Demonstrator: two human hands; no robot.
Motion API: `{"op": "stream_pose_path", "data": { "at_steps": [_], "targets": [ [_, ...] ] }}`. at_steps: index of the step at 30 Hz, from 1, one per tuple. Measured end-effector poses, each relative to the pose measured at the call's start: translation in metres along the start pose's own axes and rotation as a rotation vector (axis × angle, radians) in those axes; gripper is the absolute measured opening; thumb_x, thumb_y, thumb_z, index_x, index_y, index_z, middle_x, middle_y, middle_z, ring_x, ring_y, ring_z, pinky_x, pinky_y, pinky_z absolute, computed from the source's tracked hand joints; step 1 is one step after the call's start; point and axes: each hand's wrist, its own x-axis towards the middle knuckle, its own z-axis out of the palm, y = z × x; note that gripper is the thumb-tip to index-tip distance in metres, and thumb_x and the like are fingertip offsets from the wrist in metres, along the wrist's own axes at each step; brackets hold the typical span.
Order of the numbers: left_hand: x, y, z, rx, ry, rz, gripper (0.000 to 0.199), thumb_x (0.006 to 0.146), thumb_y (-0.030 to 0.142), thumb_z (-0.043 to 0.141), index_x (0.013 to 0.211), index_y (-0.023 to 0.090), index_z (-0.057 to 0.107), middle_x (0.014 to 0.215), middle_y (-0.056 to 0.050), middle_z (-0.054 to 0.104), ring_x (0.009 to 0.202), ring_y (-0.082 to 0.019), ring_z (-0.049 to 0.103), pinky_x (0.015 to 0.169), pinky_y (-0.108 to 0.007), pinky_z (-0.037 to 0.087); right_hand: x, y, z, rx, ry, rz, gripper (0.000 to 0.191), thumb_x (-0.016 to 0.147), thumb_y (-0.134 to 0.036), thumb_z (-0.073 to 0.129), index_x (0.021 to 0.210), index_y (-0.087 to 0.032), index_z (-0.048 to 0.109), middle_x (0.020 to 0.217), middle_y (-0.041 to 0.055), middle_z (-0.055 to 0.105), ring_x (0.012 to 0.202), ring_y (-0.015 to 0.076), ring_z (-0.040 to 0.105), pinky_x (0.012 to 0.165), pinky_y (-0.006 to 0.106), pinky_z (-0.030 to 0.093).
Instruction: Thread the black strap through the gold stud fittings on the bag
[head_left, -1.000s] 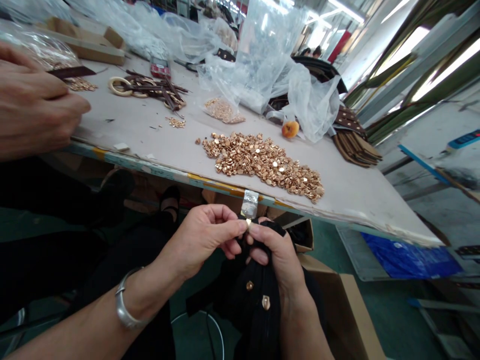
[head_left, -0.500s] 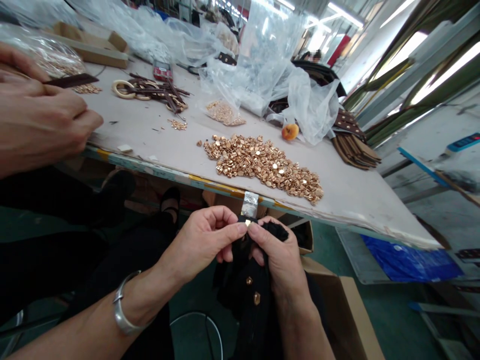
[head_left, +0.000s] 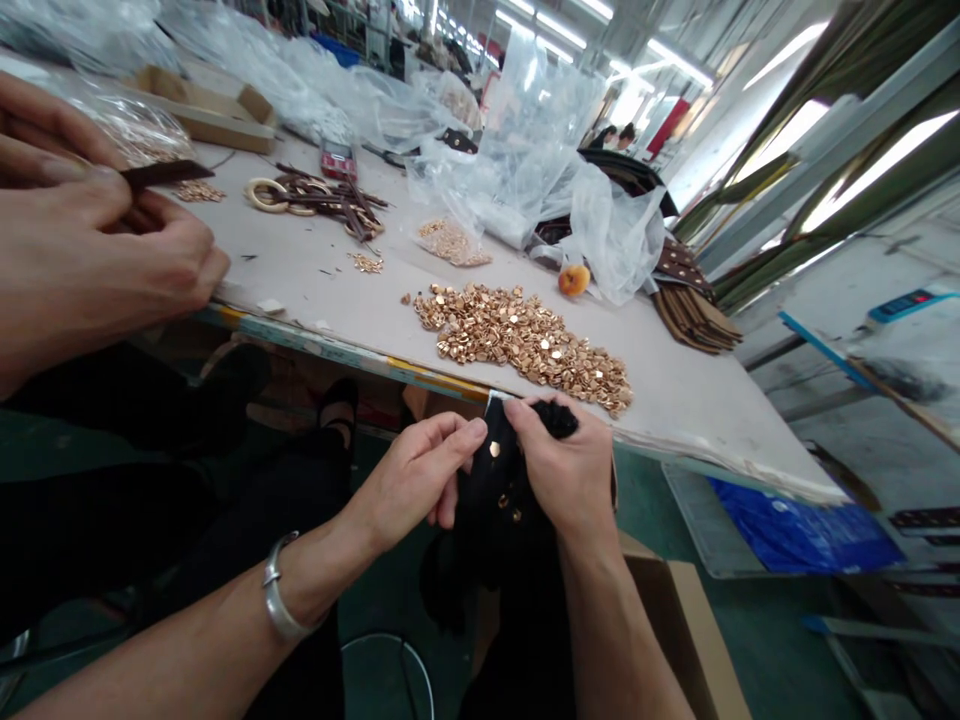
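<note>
A black piece of material [head_left: 480, 490] with a few gold-coloured studs hangs in front of the table edge. One flat gold stud [head_left: 494, 450] shows near its top, with two more lower down. My right hand [head_left: 570, 470] is closed round the piece's upper right side, thumb on its front, a bunched dark part at the knuckles. My left hand [head_left: 420, 475], a silver bangle on its wrist, has thumb and fingers closed at the left edge; its fingertips are partly hidden behind the piece. A heap of gold studs [head_left: 525, 340] lies on the table just beyond.
At left a co-worker's hands [head_left: 97, 230] hold a dark brown strip. The table [head_left: 300, 270] carries brown straps with rings [head_left: 322, 200], a fruit [head_left: 574, 280], plastic bags [head_left: 517, 160] and stacked brown pieces [head_left: 694, 315]. A cardboard box [head_left: 690, 630] stands below right.
The black piece has turned and risen slightly, showing more of its front. My left fingers have moved off the top gold stud to the left edge. My right hand has shifted its hold higher.
</note>
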Motion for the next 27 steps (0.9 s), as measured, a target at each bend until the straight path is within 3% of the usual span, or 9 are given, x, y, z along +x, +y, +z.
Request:
{"op": "stream_pose_path", "data": {
  "at_steps": [5,8,11,14,18,20,23,25,27],
  "targets": [
    [0.005,0.006,0.004,-0.018,0.024,0.007,0.038,0.084,0.054,0.061,0.073,0.018,0.058,0.047,0.009,0.045,0.033,-0.003,0.038,0.033,-0.013,0.028,0.04,-0.01,-0.003,-0.222,0.239,-0.185,0.027,0.083,-0.032,0.071,0.062,-0.017,0.061,0.055,-0.0057,0.054,0.051,0.0116,0.048,0.053,0.026,0.035],
    [0.006,0.009,0.008,-0.074,0.033,-0.022,0.035,0.077,0.05,0.068,0.07,0.016,0.059,0.053,0.007,0.048,0.037,-0.003,0.036,0.033,-0.013,0.027,0.043,-0.008,-0.003,-0.052,0.21,-0.192,0.027,0.083,-0.034,0.071,0.064,-0.017,0.06,0.055,-0.0061,0.052,0.052,0.0114,0.047,0.052,0.025,0.035],
    [0.006,0.007,0.01,-0.106,0.03,-0.043,0.035,0.072,0.047,0.071,0.066,0.016,0.056,0.054,0.007,0.048,0.04,-0.004,0.036,0.035,-0.014,0.026,0.029,-0.001,-0.001,0.22,0.109,-0.097,0.026,0.083,-0.037,0.072,0.072,-0.017,0.06,0.054,-0.0066,0.053,0.047,0.011,0.047,0.048,0.024,0.037],
    [-0.001,0.002,0.01,-0.041,-0.061,-0.08,0.034,0.067,0.046,0.073,0.066,0.016,0.056,0.055,0.006,0.049,0.044,-0.006,0.04,0.038,-0.016,0.03,0.009,0.004,-0.005,0.329,0.089,-0.024,0.029,0.082,-0.038,0.074,0.072,-0.018,0.057,0.05,-0.0071,0.053,0.042,0.0102,0.045,0.043,0.022,0.036],
    [-0.023,-0.001,0.011,0.175,-0.088,0.053,0.034,0.068,0.045,0.075,0.085,0.017,0.065,0.078,-0.001,0.066,0.068,-0.015,0.059,0.056,-0.023,0.046,-0.018,0.002,-0.017,0.384,0.055,0.022,0.029,0.081,-0.039,0.075,0.073,-0.018,0.056,0.048,-0.008,0.051,0.04,0.0086,0.042,0.039,0.019,0.035],
    [-0.039,0.001,0.015,0.284,-0.09,0.136,0.048,0.061,0.041,0.081,0.102,0.02,0.065,0.095,-0.002,0.07,0.083,-0.019,0.063,0.068,-0.026,0.05,-0.032,-0.006,-0.019,0.405,0.018,0.026,0.029,0.082,-0.038,0.075,0.073,-0.018,0.056,0.048,-0.0083,0.05,0.039,0.0078,0.041,0.039,0.018,0.034],
    [-0.06,0.004,0.028,0.344,-0.174,0.175,0.064,0.053,0.031,0.087,0.112,0.022,0.063,0.101,-0.001,0.071,0.089,-0.023,0.064,0.073,-0.029,0.052,-0.052,-0.027,-0.017,0.438,-0.041,0.02,0.028,0.083,-0.037,0.074,0.071,-0.019,0.055,0.047,-0.0078,0.051,0.039,0.0073,0.04,0.04,0.017,0.035],
    [-0.071,0.004,0.039,0.284,-0.233,0.182,0.053,0.059,0.027,0.083,0.108,0.019,0.064,0.098,-0.001,0.072,0.088,-0.023,0.065,0.075,-0.031,0.053,-0.064,-0.045,-0.015,0.481,-0.076,0.02,0.029,0.083,-0.037,0.074,0.07,-0.019,0.055,0.046,-0.0085,0.049,0.038,0.0074,0.04,0.039,0.017,0.035],
    [-0.08,0.004,0.048,0.186,-0.236,0.192,0.041,0.066,0.025,0.078,0.105,0.018,0.065,0.098,-0.003,0.073,0.091,-0.023,0.066,0.079,-0.032,0.053,-0.071,-0.06,-0.021,0.513,-0.136,-0.001,0.025,0.083,-0.038,0.075,0.075,-0.02,0.059,0.054,-0.0057,0.058,0.046,0.0101,0.052,0.045,0.018,0.043]
  ]
}}
